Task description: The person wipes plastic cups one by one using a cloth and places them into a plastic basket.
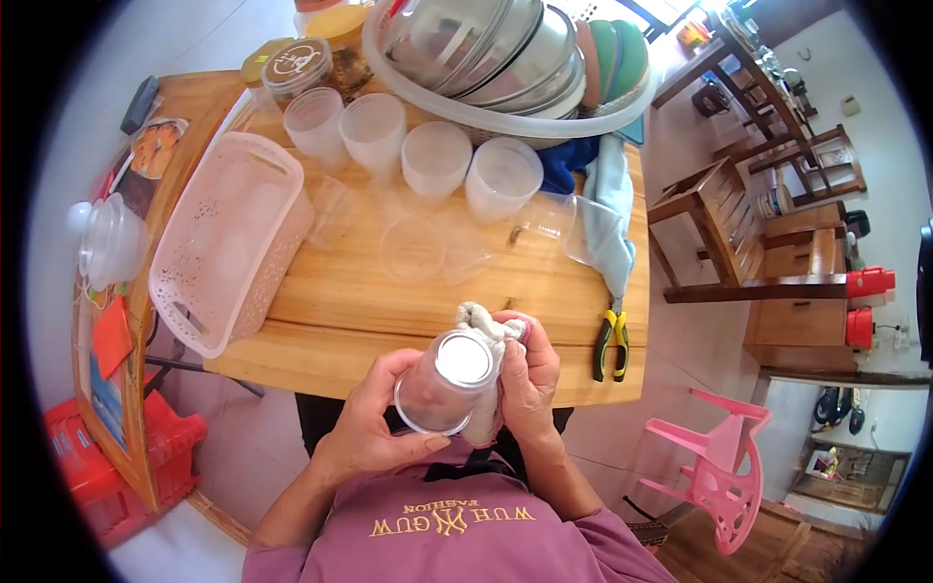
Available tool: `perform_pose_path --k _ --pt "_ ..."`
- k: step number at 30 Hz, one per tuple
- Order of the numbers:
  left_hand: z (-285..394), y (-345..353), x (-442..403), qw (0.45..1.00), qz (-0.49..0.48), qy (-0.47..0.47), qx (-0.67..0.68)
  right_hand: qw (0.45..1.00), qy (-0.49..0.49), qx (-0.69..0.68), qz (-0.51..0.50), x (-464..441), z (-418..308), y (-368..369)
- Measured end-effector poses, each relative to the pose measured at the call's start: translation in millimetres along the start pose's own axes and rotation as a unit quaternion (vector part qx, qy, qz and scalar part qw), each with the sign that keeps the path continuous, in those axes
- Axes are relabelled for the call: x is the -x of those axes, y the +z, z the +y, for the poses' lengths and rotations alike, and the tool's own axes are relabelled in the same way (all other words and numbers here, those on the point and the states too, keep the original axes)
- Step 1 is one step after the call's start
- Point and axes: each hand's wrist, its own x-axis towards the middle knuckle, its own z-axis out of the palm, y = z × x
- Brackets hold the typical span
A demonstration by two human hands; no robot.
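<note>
In the head view, a rectangular wooden table [350, 313] with a light-brown plank top spreads before the person. At the table's near edge, the left hand [371, 413] has its fingers curved around a clear plastic tapering cup [425, 394], with the thumb along the cup's rim. The cup is tilted, its wide rim toward the person and its bright, round narrow end toward the table. The right hand [533, 379], also at the near edge, has fingers and thumb closed on a crumpled off-white cloth [493, 332] that lies against the cup's side.

At the table's left side stands a pale pink perforated plastic basket [228, 243]. Toward the table's far side are four frosted plastic cup stacks [437, 160] in a row; clear plastic cups lie near the table's middle, including one toppled clear cup [588, 231] toward its right side. At the table's far edge, a large whitish plastic basin [525, 121] holds shiny metal bowls [505, 58] and green bowls [627, 63]. Along the table's right edge lie a light-blue cloth [609, 219] and, nearer the person, black-and-yellow-handled pliers [604, 345]. Right of the table is a pink plastic chair [724, 442].
</note>
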Motion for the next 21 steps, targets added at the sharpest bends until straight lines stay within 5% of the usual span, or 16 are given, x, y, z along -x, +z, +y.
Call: perform_pose_path --k 4,10,14,16,21 --pt "2.8 1.5 0.7 0.993 0.017 -0.031 0.115 0.999 0.022 -0.028 -0.006 1.4 -3.6 1.4" --pt "-1.1 -4.3 -1.7 0.992 0.044 -0.042 0.106 1.000 0.002 -0.004 -0.021 6.7 -7.0 -2.8" --pt "-4.2 0.5 -6.4 0.991 0.068 -0.042 0.103 0.992 -0.066 0.074 -0.075 5.9 -12.3 -3.4" --pt "-7.5 0.2 -7.2 0.990 0.082 -0.045 0.105 0.957 -0.179 0.168 -0.151 -1.0 -11.2 -3.8" --pt "-15.3 -14.7 -4.2 0.999 0.031 -0.029 -0.010 0.954 -0.190 0.175 -0.154 -4.4 -9.5 -6.4"
